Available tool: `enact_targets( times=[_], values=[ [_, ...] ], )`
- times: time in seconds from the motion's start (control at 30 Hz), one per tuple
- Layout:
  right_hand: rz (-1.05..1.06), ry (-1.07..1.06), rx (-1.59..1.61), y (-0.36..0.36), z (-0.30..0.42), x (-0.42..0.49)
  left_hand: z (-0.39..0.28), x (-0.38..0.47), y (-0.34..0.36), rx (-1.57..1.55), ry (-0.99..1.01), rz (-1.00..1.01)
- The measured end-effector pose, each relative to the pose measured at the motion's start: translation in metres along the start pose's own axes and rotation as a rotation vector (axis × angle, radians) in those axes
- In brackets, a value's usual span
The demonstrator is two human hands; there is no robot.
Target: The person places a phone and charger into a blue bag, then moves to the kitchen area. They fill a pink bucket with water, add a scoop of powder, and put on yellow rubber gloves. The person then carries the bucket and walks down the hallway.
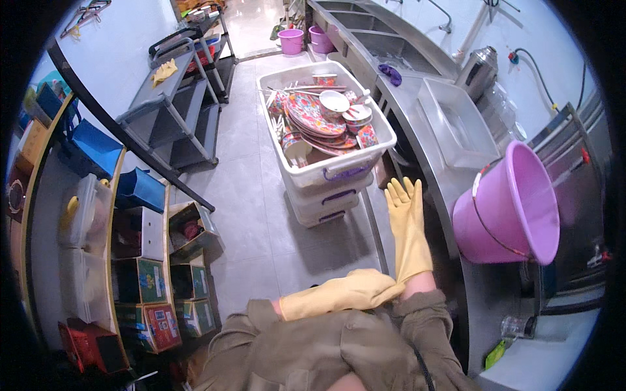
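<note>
Both of my hands wear long yellow rubber gloves. My left hand [364,288] reaches across in front of my body, its fingers closed on the cuff of the other glove at the right wrist. My right hand [404,195] is held out with its fingers pointing away from me, holding nothing. Beyond the hands, stacked white plastic bins [313,171] stand on the floor. The top one is heaped with floral-patterned plates [313,115], cups, a white bowl [334,101] and cutlery.
At right, a steel counter [415,117] with sinks carries a purple bucket [489,215], a clear plastic tub [457,122] and a purple cloth [390,74]. A grey cart [171,73] with a yellow glove [164,72] stands at left, near shelves of boxes [151,281].
</note>
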State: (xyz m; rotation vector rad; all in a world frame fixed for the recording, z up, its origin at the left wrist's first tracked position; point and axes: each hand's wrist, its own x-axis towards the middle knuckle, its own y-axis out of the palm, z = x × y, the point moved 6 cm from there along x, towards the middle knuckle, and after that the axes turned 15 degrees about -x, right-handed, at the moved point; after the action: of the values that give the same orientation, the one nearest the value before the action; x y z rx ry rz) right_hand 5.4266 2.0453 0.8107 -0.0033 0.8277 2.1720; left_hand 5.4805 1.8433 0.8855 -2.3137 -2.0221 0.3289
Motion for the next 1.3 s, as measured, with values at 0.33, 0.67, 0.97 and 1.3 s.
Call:
enact_targets(
  times=[0.33,0.67,0.97,1.3],
  values=[
    [-0.243,-0.328,-1.38,0.058,0.072,0.095,0.121,-0.083,-0.26,-0.53,-0.116,-1.722],
    [-0.2,0.063,-1.361,0.057,0.03,0.21,0.177,-0.039,-0.299,-0.417,0.189,-1.883],
    [-0.383,-0.035,-1.057,0.082,-0.038,0.198,0.178,-0.084,-0.405,-0.387,0.0,-1.783],
    [-0.474,-0.047,-1.047,0.136,-0.046,0.242,0.212,-0.081,-0.489,-0.484,0.116,-1.524]
  ],
)
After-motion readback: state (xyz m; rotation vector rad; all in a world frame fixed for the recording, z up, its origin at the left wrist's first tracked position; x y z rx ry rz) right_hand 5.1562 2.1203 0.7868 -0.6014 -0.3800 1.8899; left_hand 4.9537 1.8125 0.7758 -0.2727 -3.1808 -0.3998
